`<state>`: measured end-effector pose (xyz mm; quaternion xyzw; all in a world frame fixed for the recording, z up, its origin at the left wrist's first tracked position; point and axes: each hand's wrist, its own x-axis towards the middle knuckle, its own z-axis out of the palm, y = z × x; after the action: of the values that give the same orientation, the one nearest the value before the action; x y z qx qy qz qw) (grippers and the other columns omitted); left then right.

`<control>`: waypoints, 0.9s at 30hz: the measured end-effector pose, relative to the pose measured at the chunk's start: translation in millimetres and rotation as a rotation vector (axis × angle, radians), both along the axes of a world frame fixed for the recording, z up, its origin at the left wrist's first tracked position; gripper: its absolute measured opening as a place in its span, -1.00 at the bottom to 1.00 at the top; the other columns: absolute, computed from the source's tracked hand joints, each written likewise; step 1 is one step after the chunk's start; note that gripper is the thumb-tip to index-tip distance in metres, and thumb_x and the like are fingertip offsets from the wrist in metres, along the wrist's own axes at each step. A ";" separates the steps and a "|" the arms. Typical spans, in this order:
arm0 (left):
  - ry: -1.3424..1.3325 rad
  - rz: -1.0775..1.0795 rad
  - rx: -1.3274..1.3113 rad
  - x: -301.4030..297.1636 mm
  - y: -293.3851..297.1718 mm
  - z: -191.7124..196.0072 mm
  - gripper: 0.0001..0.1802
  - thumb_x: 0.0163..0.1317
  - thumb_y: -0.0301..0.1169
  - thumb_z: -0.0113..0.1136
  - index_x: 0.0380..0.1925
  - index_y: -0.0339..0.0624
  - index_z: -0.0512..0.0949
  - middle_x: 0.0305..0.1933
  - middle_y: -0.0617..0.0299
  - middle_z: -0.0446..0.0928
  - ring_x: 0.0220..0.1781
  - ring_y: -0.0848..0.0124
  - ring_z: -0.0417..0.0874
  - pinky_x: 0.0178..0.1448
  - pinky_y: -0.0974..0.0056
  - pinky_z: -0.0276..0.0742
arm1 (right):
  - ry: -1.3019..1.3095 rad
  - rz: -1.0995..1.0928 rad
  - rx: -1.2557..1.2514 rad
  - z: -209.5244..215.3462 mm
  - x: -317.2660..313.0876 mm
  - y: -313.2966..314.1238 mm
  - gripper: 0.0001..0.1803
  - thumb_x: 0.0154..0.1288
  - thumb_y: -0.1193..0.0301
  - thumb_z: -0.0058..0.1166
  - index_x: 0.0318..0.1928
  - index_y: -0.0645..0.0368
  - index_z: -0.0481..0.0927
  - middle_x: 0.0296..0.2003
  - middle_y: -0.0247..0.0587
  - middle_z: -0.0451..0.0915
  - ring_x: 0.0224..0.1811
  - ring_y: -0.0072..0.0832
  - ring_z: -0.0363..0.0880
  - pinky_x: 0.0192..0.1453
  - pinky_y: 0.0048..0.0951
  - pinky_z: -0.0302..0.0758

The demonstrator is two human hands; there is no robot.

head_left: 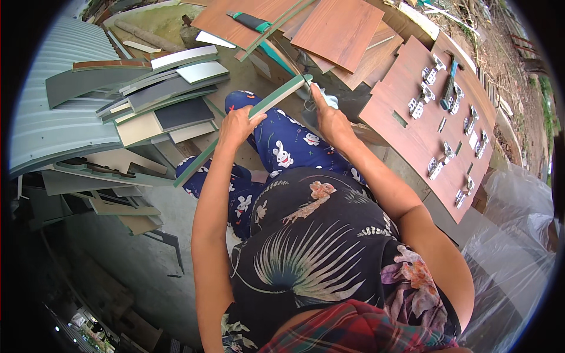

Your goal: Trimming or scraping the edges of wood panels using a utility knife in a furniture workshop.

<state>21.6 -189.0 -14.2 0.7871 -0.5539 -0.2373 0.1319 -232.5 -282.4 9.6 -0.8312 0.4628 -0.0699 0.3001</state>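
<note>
green-edged strip of board (pixel 259 109) runs across the lap from 7 toward 1 o'clock; left hand (pixel 238 126) clasps its middle, right hand (pixel 331 120) presses a pale cloth (pixel 326 99) at its upper end. wiping looks underway; stacked offcuts (pixel 159 100) lie at 10 o'clock, hinges (pixel 432 73) on a brown panel (pixel 412 129) at 2.

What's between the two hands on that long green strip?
In the head view, only a bare stretch of the long green strip runs between the left hand and the right hand; blue patterned trousers show underneath.
</note>
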 end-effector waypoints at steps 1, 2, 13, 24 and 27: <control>-0.025 -0.009 -0.022 -0.4 2.5 0.3 -0.52 0.23 0.05 0.32 -0.21 -0.19 0.67 -0.48 -0.04 0.65 -0.30 -0.04 0.71 -0.16 0.01 0.56 | -0.015 0.004 0.009 -1.2 -11.5 11.0 -0.23 0.45 0.52 -0.14 0.58 -0.13 -0.06 -0.36 0.44 0.60 -0.25 0.27 0.64 -0.15 0.14 0.48; -0.025 -0.004 -0.024 0.2 1.0 -0.2 -0.52 0.23 0.05 0.32 -0.21 -0.19 0.67 -0.48 -0.04 0.65 -0.30 -0.04 0.71 -0.16 0.01 0.56 | -0.029 0.010 0.019 -3.5 -23.4 20.9 -0.23 0.44 0.52 -0.14 0.58 -0.13 -0.06 -0.35 0.43 0.61 -0.25 0.27 0.64 -0.15 0.13 0.48; 0.226 0.000 0.112 7.5 -11.0 14.0 -0.54 0.22 0.01 0.34 -0.21 -0.20 0.71 -0.44 0.05 0.68 -0.28 0.05 0.73 -0.11 0.06 0.57 | 0.029 -0.007 0.045 4.9 -1.5 -2.6 -0.22 0.46 0.51 -0.15 0.58 -0.20 -0.09 -0.32 0.46 0.60 -0.23 0.28 0.64 -0.12 0.16 0.47; 0.266 -0.030 0.136 4.1 -7.2 9.0 -0.50 0.20 0.03 0.36 -0.21 -0.24 0.71 -0.41 -0.05 0.68 -0.29 0.03 0.72 -0.13 0.06 0.55 | 0.046 -0.005 0.105 9.8 -13.8 11.5 -0.21 0.44 0.53 -0.13 0.58 -0.13 -0.10 -0.25 0.49 0.60 -0.15 0.32 0.62 -0.07 0.19 0.46; 0.259 -0.035 0.111 5.8 -7.4 6.1 -0.50 0.20 0.03 0.36 -0.21 -0.23 0.71 -0.43 -0.04 0.67 -0.30 0.03 0.72 -0.14 0.06 0.55 | -0.029 -0.016 0.058 8.3 -11.4 10.6 -0.21 0.45 0.53 -0.13 0.58 -0.13 -0.10 -0.24 0.51 0.59 -0.14 0.33 0.61 -0.05 0.18 0.46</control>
<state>27.4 -196.4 -8.2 0.7461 -0.5320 -0.3694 0.1545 -243.9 -271.8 17.9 -0.8173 0.4670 -0.0708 0.3301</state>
